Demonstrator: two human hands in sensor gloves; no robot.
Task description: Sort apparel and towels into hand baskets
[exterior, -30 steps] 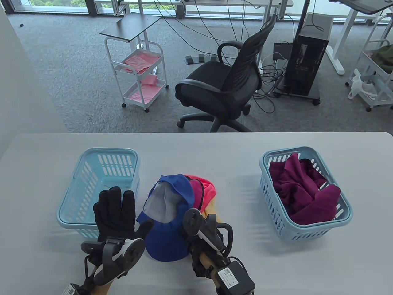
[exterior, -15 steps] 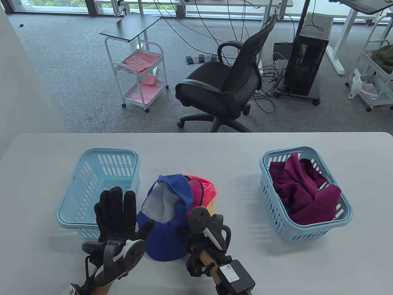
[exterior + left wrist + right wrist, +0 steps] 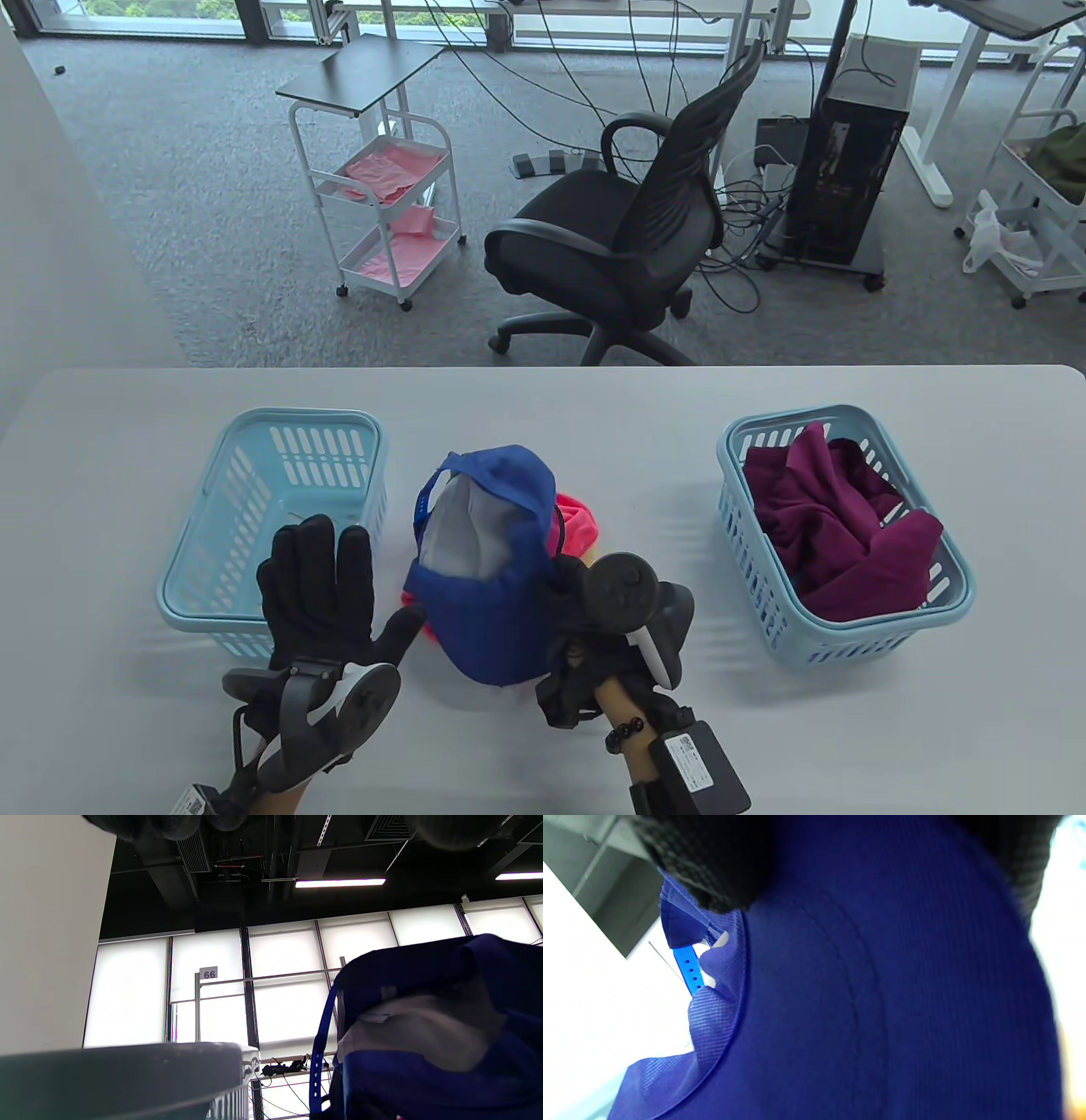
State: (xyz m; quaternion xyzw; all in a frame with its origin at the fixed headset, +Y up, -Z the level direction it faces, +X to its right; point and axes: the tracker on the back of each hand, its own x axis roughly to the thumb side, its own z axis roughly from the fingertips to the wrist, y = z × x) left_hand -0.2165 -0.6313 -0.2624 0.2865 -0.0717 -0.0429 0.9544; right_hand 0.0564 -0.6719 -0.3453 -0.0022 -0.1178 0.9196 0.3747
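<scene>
A blue cap (image 3: 501, 552) with a pale grey lining is lifted at the table's middle, upside down, its strap at the far left. My right hand (image 3: 560, 594) grips its right side; the fingers are hidden behind the tracker. In the right wrist view the blue cap (image 3: 882, 1005) fills the frame under a black gloved fingertip (image 3: 712, 866). A pink cap (image 3: 581, 528) lies under and behind it. My left hand (image 3: 327, 586) hovers flat with straight fingers over the near rim of the left basket (image 3: 254, 475), holding nothing. The left wrist view shows the blue cap (image 3: 445, 1035) to its right.
A second light blue basket (image 3: 942, 620) at the right holds a crumpled maroon garment (image 3: 836, 531). A bit of yellow fabric (image 3: 591, 560) peeks out beside the pink cap. Beyond the table's far edge stand an office chair (image 3: 628, 229) and a white cart (image 3: 382, 187).
My right hand has raised the blue cap off the pile and carried it a little right and away from me, uncovering less of the pink cap. The left hand has stayed put.
</scene>
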